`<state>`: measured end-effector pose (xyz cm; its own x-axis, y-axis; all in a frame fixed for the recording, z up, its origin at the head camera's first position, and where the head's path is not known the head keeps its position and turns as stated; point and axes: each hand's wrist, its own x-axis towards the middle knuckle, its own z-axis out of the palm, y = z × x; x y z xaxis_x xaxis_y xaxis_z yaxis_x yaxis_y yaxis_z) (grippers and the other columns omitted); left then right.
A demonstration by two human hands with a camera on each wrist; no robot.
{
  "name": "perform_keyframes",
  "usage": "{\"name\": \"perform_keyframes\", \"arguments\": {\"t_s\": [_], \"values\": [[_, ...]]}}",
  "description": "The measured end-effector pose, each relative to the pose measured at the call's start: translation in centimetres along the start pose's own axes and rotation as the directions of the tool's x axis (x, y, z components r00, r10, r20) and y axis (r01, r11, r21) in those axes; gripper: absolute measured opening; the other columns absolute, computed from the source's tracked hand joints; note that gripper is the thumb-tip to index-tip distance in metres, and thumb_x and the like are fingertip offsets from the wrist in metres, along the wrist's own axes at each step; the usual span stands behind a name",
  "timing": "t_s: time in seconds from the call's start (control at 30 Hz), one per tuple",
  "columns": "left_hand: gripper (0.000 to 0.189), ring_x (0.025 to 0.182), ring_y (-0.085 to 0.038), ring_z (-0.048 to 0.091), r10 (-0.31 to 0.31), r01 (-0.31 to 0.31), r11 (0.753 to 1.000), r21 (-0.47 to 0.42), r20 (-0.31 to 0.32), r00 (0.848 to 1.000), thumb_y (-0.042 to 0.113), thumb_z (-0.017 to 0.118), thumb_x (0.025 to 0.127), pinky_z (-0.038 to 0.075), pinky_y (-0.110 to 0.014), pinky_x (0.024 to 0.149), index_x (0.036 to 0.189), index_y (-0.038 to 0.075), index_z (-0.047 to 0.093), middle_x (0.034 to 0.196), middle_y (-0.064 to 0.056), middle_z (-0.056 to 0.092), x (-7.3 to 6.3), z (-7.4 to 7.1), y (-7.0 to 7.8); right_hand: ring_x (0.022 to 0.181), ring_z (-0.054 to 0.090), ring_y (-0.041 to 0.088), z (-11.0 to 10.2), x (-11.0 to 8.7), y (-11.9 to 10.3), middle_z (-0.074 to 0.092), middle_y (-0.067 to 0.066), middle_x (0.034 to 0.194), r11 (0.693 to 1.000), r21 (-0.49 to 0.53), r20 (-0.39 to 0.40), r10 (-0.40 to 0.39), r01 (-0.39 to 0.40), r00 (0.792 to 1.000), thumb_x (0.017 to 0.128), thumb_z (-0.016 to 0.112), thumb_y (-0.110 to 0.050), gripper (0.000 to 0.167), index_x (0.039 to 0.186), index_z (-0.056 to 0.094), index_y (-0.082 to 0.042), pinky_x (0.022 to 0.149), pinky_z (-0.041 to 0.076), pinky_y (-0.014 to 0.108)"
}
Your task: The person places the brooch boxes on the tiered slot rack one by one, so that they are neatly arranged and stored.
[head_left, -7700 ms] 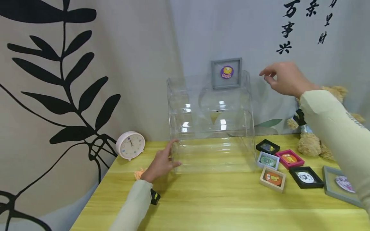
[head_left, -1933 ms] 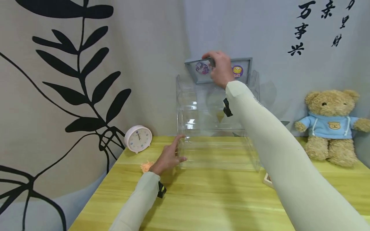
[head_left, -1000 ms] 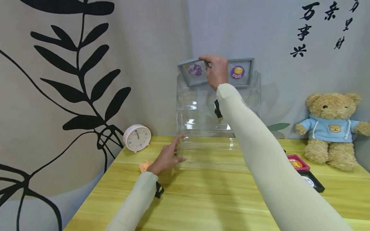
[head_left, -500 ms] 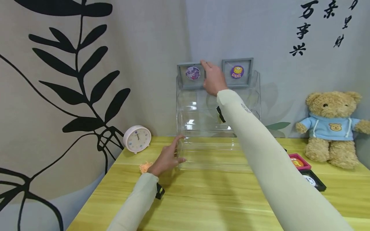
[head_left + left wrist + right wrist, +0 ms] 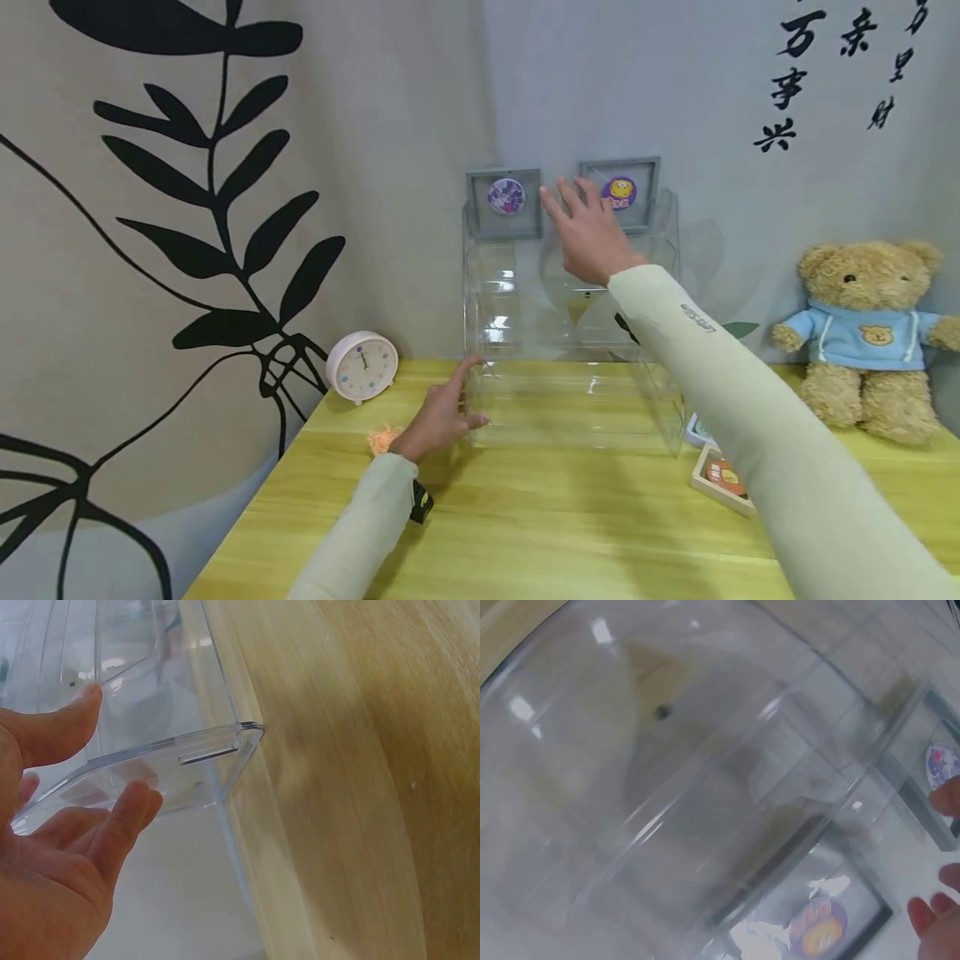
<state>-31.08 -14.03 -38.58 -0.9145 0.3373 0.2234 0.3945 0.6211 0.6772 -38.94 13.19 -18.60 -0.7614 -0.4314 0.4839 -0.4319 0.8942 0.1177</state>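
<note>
A clear tiered display stand (image 5: pixel 562 433) stands on the wooden table. My left hand (image 5: pixel 438 421) grips its left side panel; the left wrist view shows thumb and fingers (image 5: pixel 135 810) on opposite faces of the panel. On the top tier, at the left, a grey square badge frame (image 5: pixel 506 227) with a purple round badge stands upright. To its right is a second grey frame (image 5: pixel 645 204) with a yellow-and-purple badge, partly covered by my right hand (image 5: pixel 588 237). That hand holds nothing, its fingers spread in front of and between the frames.
Right of the stand lie a light wooden frame (image 5: pixel 722 482) and a pale blue frame (image 5: pixel 697 432), partly behind my right sleeve. A teddy bear (image 5: pixel 866 342) sits farther right. A pink clock (image 5: pixel 362 367) and an orange fuzzy item (image 5: pixel 384 439) are at the left.
My right hand brought the purple-badge frame onto the top tier, straightened it from a tilt, then let go and drew back rightward. My left hand stays on the stand.
</note>
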Motion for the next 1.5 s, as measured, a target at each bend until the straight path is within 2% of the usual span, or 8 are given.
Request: {"name": "perform_keyframes", "arguments": {"t_s": [0.2, 0.5, 0.73, 0.87, 0.97, 1.1, 1.4, 1.5], "values": [[0.093, 0.123, -0.05, 0.061, -0.027, 0.027, 1.0, -0.009, 0.003, 1.0, 0.005, 0.08, 0.082, 0.059, -0.056, 0.097, 0.152, 0.039, 0.029, 0.146, -0.035, 0.047, -0.4, 0.1, 0.0, 0.141, 0.032, 0.047, -0.5, -6.1, 1.9, 0.037, 0.028, 0.154, 0.994, 0.086, -0.054, -0.057, 0.062, 0.997, 0.098, 0.055, -0.008, 0.061, 0.155, 0.034, -0.006, 0.119, 0.033, 0.065], [0.095, 0.124, -0.05, 0.059, -0.051, 0.051, 0.999, 0.003, -0.002, 0.999, 0.007, 0.081, 0.082, 0.058, -0.057, 0.097, 0.152, 0.043, 0.027, 0.15, -0.032, 0.045, -0.3, -0.2, -0.3, 0.12, 0.05, 0.042, -1.0, -13.7, 4.1, 0.055, 0.026, 0.129, 0.964, 0.247, -0.14, -0.059, 0.093, 0.988, 0.093, 0.066, -0.002, 0.059, 0.147, 0.044, 0.001, 0.101, 0.05, 0.06], [0.094, 0.124, -0.049, 0.06, -0.038, 0.038, 0.999, -0.006, -0.012, 0.999, 0.006, 0.08, 0.083, 0.058, -0.057, 0.098, 0.151, 0.043, 0.028, 0.152, -0.032, 0.043, -0.4, -0.1, -0.6, 0.111, 0.059, 0.04, -0.4, -18.2, 6.2, 0.058, 0.023, 0.125, 0.968, 0.25, -0.006, 0.007, -0.005, 1.0, 0.095, 0.066, -0.007, 0.049, 0.141, 0.05, -0.001, 0.089, 0.055, 0.059], [0.092, 0.124, -0.049, 0.06, -0.023, 0.023, 1.0, -0.008, -0.026, 0.999, 0.005, 0.08, 0.083, 0.059, -0.056, 0.098, 0.151, 0.041, 0.03, 0.151, -0.032, 0.045, -0.3, 0.0, -0.6, 0.103, 0.065, 0.037, 0.6, -20.5, 7.7, 0.063, 0.019, 0.119, 0.964, 0.267, -0.004, 0.01, -0.009, 1.0, 0.094, 0.067, -0.006, 0.042, 0.134, 0.057, -0.002, 0.079, 0.06, 0.055], [0.092, 0.123, -0.05, 0.06, -0.018, 0.018, 1.0, -0.013, -0.021, 1.0, 0.004, 0.08, 0.082, 0.059, -0.055, 0.097, 0.151, 0.04, 0.03, 0.152, -0.031, 0.044, -0.3, 0.1, -0.6, 0.097, 0.067, 0.032, 1.3, -22.1, 8.7, 0.066, 0.015, 0.114, 0.964, 0.266, -0.019, 0.022, -0.016, 1.0, 0.092, 0.069, -0.004, 0.037, 0.128, 0.061, -0.003, 0.072, 0.062, 0.043], [0.093, 0.122, -0.05, 0.061, -0.021, 0.021, 1.0, -0.012, -0.017, 1.0, 0.003, 0.08, 0.082, 0.059, -0.055, 0.097, 0.151, 0.041, 0.029, 0.151, -0.032, 0.045, -0.2, 0.2, -0.3, 0.092, 0.068, 0.026, 1.9, -24.0, 10.2, 0.069, 0.014, 0.112, 0.958, 0.27, 0.057, 0.082, -0.095, 0.995, 0.094, 0.067, -0.006, 0.03, 0.124, 0.064, -0.003, 0.065, 0.059, 0.028], [0.092, 0.123, -0.05, 0.06, -0.03, 0.03, 1.0, -0.006, -0.008, 1.0, 0.004, 0.08, 0.082, 0.058, -0.058, 0.098, 0.151, 0.041, 0.03, 0.15, -0.032, 0.045, -0.1, 0.1, 0.1, 0.081, 0.068, 0.014, 3.8, -28.4, 13.3, 0.075, 0.007, 0.099, 0.936, 0.275, 0.319, 0.126, -0.219, 0.939, 0.094, 0.069, -0.013, 0.021, 0.112, 0.07, -0.002, 0.064, 0.057, 0.024], [0.092, 0.123, -0.051, 0.06, -0.027, 0.027, 1.0, -0.007, -0.009, 1.0, 0.004, 0.08, 0.083, 0.058, -0.059, 0.098, 0.15, 0.041, 0.03, 0.15, -0.031, 0.046, 0.0, 0.3, 0.1, 0.079, 0.067, 0.014, 4.7, -29.8, 14.4, 0.073, 0.002, 0.092, 0.937, 0.251, 0.375, 0.137, -0.243, 0.917, 0.092, 0.069, -0.012, 0.018, 0.107, 0.071, -0.002, 0.065, 0.06, 0.031]]}}
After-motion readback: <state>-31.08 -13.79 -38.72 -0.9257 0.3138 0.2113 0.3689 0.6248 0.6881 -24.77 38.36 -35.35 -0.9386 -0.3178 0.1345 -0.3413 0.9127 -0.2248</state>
